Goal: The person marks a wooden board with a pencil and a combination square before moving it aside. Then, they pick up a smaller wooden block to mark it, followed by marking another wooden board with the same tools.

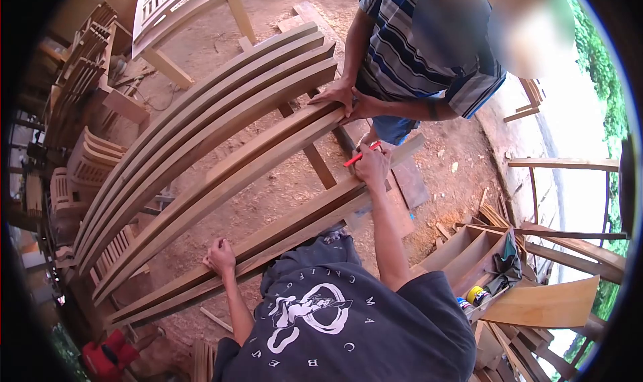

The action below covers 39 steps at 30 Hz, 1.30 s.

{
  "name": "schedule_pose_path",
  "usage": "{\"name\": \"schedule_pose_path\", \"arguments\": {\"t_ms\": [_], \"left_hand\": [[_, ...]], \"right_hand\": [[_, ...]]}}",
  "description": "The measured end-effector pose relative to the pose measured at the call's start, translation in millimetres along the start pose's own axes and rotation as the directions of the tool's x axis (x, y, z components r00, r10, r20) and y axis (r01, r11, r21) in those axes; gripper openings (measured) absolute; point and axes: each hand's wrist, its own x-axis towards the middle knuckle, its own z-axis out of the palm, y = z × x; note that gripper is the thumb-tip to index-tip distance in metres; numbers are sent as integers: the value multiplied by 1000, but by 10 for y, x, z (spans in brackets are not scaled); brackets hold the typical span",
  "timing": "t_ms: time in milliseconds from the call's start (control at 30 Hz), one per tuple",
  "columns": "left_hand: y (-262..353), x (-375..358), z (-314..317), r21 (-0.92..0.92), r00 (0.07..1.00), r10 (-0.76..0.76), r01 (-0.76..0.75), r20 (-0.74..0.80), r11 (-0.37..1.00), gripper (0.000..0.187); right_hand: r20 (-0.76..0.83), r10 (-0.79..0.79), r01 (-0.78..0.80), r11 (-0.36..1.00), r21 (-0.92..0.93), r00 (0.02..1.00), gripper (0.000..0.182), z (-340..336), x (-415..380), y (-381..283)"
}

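Note:
My right hand [373, 166] is closed around a red pencil [362, 154], above the far end of the nearest pair of long wooden beams [301, 222]. My left hand [220, 257] has its fingers curled in at the far edge of the same pair, lower left; whether they pinch anything is hidden. A second pair of beams [248, 153] runs just beyond. Another person's hands [345, 101] rest on that pair's right end. Several curved beams [221, 91] lie side by side farther off.
A person in a striped shirt [395, 47] stands opposite. Wooden chair parts [94, 158] are stacked at left, and a table [181, 24] stands behind. To my right are a wooden box frame [462, 255], a yellow-labelled can [477, 295] and loose boards [542, 303]. Shavings cover the ground.

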Motion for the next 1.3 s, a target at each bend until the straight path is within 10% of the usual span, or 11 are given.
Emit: {"name": "schedule_pose_path", "arguments": {"t_ms": [1300], "left_hand": [[39,-42,-45,-26,1000,8,-9,-24,1000,21]], "right_hand": [[-26,-13,14,1000,18,1000,30,-8,-21,20]]}}
